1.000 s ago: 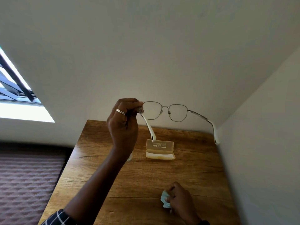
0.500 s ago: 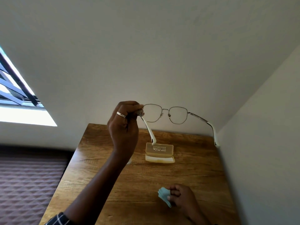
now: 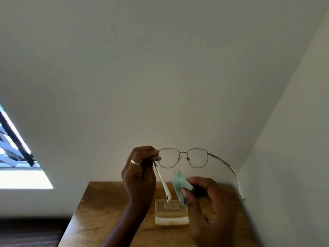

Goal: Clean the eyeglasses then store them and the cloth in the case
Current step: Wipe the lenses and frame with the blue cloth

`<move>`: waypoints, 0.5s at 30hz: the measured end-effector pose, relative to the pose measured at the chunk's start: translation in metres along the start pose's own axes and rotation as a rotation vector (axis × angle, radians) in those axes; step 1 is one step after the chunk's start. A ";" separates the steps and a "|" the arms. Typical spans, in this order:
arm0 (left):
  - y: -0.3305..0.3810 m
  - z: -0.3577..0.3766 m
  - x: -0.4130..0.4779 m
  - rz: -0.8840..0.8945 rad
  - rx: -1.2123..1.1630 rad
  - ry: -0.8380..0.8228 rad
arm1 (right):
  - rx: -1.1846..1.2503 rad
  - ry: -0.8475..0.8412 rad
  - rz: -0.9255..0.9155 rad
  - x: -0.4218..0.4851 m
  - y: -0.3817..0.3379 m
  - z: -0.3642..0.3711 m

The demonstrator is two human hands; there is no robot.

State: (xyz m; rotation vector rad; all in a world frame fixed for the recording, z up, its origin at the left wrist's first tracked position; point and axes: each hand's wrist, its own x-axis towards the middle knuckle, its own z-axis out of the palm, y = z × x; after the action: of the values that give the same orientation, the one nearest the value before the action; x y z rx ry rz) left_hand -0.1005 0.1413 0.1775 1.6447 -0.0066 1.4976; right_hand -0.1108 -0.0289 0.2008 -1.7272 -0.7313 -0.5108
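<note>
My left hand point(image 3: 138, 177), with a ring on one finger, pinches the left hinge of the thin metal eyeglasses point(image 3: 184, 157) and holds them up in front of the wall, temples unfolded with white tips. My right hand point(image 3: 208, 205) grips a pale blue cloth point(image 3: 181, 184) just below the lenses, not touching them. The translucent yellowish case point(image 3: 170, 215) stands open on the wooden table point(image 3: 99, 211), partly hidden behind both hands.
The table sits in a corner, with a white wall behind and another wall point(image 3: 293, 175) close on the right. A window point(image 3: 16, 157) is at the left. A dark patterned surface point(image 3: 26, 232) lies left of the table.
My right hand has lifted the cloth off the table and up to just under the glasses. The view has tilted upward. My left hand keeps holding the glasses.
</note>
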 end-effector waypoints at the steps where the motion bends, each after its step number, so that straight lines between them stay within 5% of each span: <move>1: 0.003 0.004 0.004 0.012 0.001 -0.001 | -0.071 0.037 -0.095 0.010 -0.005 0.003; 6: 0.020 0.022 0.026 0.089 0.080 0.032 | -0.227 0.233 -0.333 0.059 -0.015 0.013; 15: 0.039 0.033 0.051 0.138 0.061 0.061 | -0.389 0.267 -0.337 0.095 -0.033 0.021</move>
State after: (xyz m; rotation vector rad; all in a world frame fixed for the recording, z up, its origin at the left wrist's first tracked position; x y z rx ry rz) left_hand -0.0811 0.1248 0.2450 1.6750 -0.0425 1.6661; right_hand -0.0666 0.0172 0.2813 -1.8464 -0.7666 -1.1564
